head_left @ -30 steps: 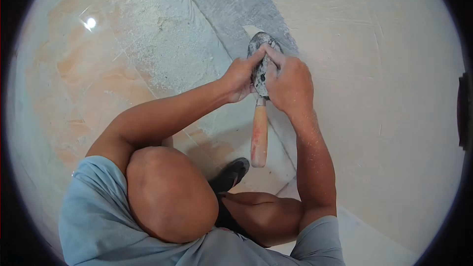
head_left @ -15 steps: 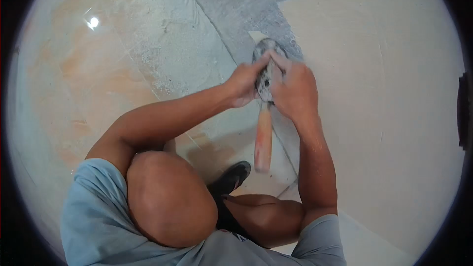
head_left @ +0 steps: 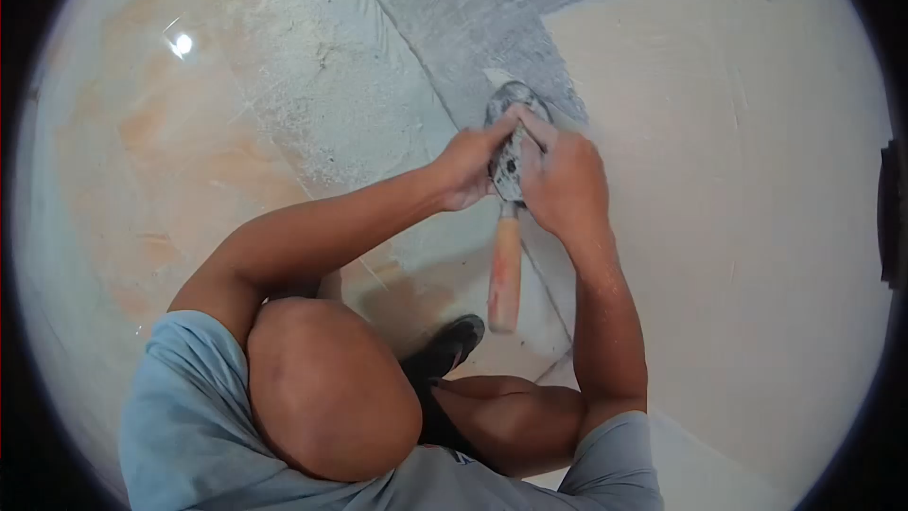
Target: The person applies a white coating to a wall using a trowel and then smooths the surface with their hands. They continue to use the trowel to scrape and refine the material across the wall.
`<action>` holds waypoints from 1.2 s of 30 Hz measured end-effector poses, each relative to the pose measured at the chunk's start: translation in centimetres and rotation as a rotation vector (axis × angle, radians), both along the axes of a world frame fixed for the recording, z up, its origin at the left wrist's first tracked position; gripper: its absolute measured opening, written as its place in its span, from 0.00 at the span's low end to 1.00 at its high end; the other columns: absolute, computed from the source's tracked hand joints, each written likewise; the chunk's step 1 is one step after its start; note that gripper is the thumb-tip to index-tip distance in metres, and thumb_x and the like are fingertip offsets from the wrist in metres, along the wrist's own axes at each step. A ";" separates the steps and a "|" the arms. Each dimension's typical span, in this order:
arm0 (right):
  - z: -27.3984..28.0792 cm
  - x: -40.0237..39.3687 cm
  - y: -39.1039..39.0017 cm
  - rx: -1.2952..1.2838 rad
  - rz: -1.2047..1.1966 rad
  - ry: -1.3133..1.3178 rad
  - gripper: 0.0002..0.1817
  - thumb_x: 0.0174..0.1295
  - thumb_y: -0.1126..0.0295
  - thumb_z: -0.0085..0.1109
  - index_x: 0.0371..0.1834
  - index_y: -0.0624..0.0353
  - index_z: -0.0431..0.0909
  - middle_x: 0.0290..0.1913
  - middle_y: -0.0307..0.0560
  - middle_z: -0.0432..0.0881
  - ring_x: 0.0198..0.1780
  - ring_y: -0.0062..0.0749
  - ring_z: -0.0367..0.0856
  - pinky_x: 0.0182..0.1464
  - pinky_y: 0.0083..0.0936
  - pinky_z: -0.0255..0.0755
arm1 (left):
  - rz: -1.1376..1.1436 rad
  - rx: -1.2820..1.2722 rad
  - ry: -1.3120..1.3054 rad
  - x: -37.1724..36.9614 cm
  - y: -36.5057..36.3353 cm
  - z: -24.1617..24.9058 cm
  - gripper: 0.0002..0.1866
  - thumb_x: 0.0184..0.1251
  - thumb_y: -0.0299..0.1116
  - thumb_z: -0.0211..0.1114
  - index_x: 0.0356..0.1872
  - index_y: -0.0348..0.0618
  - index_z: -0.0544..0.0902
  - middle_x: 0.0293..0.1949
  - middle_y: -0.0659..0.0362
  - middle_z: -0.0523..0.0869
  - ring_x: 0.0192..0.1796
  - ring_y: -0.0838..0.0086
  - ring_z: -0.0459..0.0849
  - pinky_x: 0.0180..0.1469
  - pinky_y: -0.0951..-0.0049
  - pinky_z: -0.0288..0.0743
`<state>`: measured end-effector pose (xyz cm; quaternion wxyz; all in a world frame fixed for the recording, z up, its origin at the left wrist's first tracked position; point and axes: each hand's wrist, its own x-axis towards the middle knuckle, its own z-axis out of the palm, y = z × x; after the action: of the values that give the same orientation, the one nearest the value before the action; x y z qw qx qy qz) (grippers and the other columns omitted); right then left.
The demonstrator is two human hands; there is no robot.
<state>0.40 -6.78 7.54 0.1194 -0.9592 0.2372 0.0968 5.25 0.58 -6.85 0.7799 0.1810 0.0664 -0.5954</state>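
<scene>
Left knee (head_left: 331,388) was nearest. Trowel (head_left: 509,211) sat ahead of it, over the floor (head_left: 397,123), rounded wooden handle (head_left: 505,274) toward the body. Looked stiff, fairly light, not fragile; handle seemed the sound hold, dusty head (head_left: 507,185) probably slick. Left hand (head_left: 468,168) and right hand (head_left: 567,185) pinched that speckled oval head from either side. Beyond: streaky grey patch (head_left: 473,0) beside smooth cream coating (head_left: 681,132).

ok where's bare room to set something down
Broadest: the smooth cream surface outside the right forearm. Also the glossy orange-streaked surface outside the left forearm. Crowded: centre, where left hand and right hand hold a grey-smeared oval tool, wooden handle below.
</scene>
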 end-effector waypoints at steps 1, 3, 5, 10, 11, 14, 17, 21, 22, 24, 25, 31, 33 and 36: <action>-0.1 -0.3 -0.3 0.001 0.024 -0.041 0.21 0.70 0.66 0.54 0.64 0.49 0.86 0.46 0.68 0.87 0.49 0.65 0.86 0.54 0.51 0.79 | -0.008 -0.004 0.018 -0.1 0.1 0.4 0.26 0.83 0.53 0.57 0.62 0.39 0.79 0.53 0.57 0.89 0.52 0.69 0.91 0.52 0.62 0.89; -0.4 0.4 -0.5 0.008 0.020 -0.079 0.20 0.70 0.66 0.56 0.63 0.48 0.86 0.46 0.68 0.87 0.50 0.63 0.86 0.55 0.48 0.78 | -0.018 -0.034 0.007 0.2 -0.3 -0.7 0.27 0.83 0.56 0.56 0.62 0.42 0.80 0.52 0.58 0.89 0.52 0.70 0.90 0.53 0.62 0.88; -1.5 1.2 -0.3 -0.017 0.019 -0.064 0.20 0.70 0.66 0.55 0.63 0.49 0.86 0.46 0.68 0.87 0.50 0.63 0.86 0.55 0.48 0.78 | 0.038 -0.032 0.010 0.9 -0.2 -1.0 0.28 0.83 0.58 0.55 0.62 0.42 0.80 0.51 0.58 0.89 0.53 0.70 0.90 0.54 0.61 0.88; -0.5 0.2 0.1 -0.001 -0.001 -0.038 0.21 0.70 0.65 0.55 0.64 0.49 0.86 0.44 0.68 0.87 0.49 0.64 0.86 0.54 0.49 0.78 | -0.029 0.004 0.015 0.5 -0.3 -1.2 0.27 0.83 0.57 0.56 0.61 0.42 0.81 0.51 0.59 0.90 0.48 0.69 0.92 0.50 0.59 0.90; -0.8 0.3 -0.3 -0.005 0.019 -0.052 0.21 0.69 0.64 0.56 0.64 0.49 0.86 0.43 0.68 0.87 0.49 0.64 0.86 0.54 0.51 0.78 | -0.044 0.004 0.003 0.4 -0.3 -1.3 0.26 0.83 0.57 0.55 0.61 0.44 0.81 0.50 0.59 0.90 0.49 0.69 0.92 0.52 0.59 0.89; -1.3 2.0 0.1 -0.054 0.042 -0.019 0.21 0.69 0.65 0.56 0.63 0.50 0.86 0.44 0.68 0.87 0.49 0.64 0.86 0.54 0.51 0.78 | 0.010 -0.066 0.030 1.1 -0.1 -1.5 0.26 0.84 0.57 0.53 0.62 0.44 0.80 0.51 0.59 0.89 0.52 0.71 0.90 0.53 0.63 0.89; -1.7 1.5 -0.2 -0.067 0.047 -0.028 0.21 0.70 0.64 0.55 0.64 0.47 0.86 0.44 0.67 0.87 0.48 0.65 0.86 0.53 0.51 0.79 | -0.014 -0.035 -0.023 1.3 -0.2 -2.9 0.27 0.84 0.57 0.54 0.62 0.43 0.80 0.52 0.58 0.89 0.53 0.70 0.90 0.53 0.62 0.89; -1.3 1.5 0.5 -0.041 0.009 -0.009 0.20 0.71 0.63 0.55 0.64 0.45 0.86 0.44 0.66 0.87 0.48 0.65 0.86 0.52 0.52 0.79 | -0.034 -0.007 -0.032 0.8 -0.3 -2.4 0.29 0.82 0.59 0.55 0.61 0.42 0.80 0.52 0.58 0.89 0.53 0.70 0.90 0.53 0.60 0.88; -1.6 1.7 0.3 -0.054 0.011 -0.022 0.20 0.71 0.63 0.54 0.64 0.45 0.86 0.45 0.66 0.87 0.48 0.65 0.86 0.52 0.52 0.79 | 0.006 0.004 -0.023 1.1 -0.5 -2.5 0.29 0.83 0.59 0.54 0.62 0.42 0.80 0.53 0.57 0.89 0.54 0.69 0.89 0.54 0.59 0.87; -2.3 2.3 0.1 -0.032 0.020 0.025 0.23 0.71 0.63 0.50 0.67 0.47 0.83 0.44 0.65 0.88 0.50 0.64 0.87 0.54 0.55 0.79 | 0.021 0.027 -0.016 2.3 -0.2 -2.7 0.29 0.85 0.58 0.51 0.64 0.42 0.79 0.55 0.57 0.88 0.55 0.68 0.89 0.56 0.60 0.87; -2.6 2.3 0.4 -0.050 0.010 0.022 0.22 0.71 0.63 0.52 0.66 0.46 0.84 0.44 0.66 0.88 0.50 0.65 0.86 0.54 0.54 0.79 | 0.019 0.024 -0.023 2.4 -0.3 -2.7 0.29 0.85 0.58 0.51 0.64 0.42 0.79 0.55 0.57 0.88 0.55 0.68 0.89 0.56 0.60 0.87; 0.5 -0.5 -0.1 0.021 0.033 -0.037 0.21 0.71 0.67 0.55 0.66 0.50 0.84 0.46 0.69 0.86 0.50 0.66 0.85 0.53 0.49 0.78 | -0.044 0.022 0.013 0.1 -0.5 -0.4 0.28 0.81 0.55 0.61 0.60 0.38 0.80 0.48 0.57 0.90 0.46 0.69 0.91 0.47 0.61 0.89; 1.7 -1.6 -0.4 -0.003 0.031 -0.061 0.21 0.70 0.68 0.56 0.65 0.53 0.84 0.47 0.69 0.86 0.50 0.65 0.85 0.53 0.48 0.78 | 0.003 0.015 0.014 -1.0 -0.9 0.9 0.29 0.79 0.57 0.62 0.59 0.38 0.80 0.46 0.57 0.90 0.44 0.70 0.91 0.46 0.63 0.89; 2.1 -1.5 0.0 -0.041 0.035 -0.046 0.23 0.73 0.65 0.51 0.69 0.46 0.82 0.44 0.67 0.87 0.47 0.66 0.85 0.52 0.56 0.78 | 0.003 0.026 0.009 -1.0 -0.7 2.0 0.28 0.80 0.56 0.61 0.58 0.38 0.81 0.46 0.58 0.89 0.45 0.71 0.91 0.45 0.63 0.89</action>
<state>-1.07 -6.75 9.60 0.1034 -0.9674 0.2196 0.0720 4.24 -0.09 -4.85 0.7781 0.1884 0.0781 -0.5942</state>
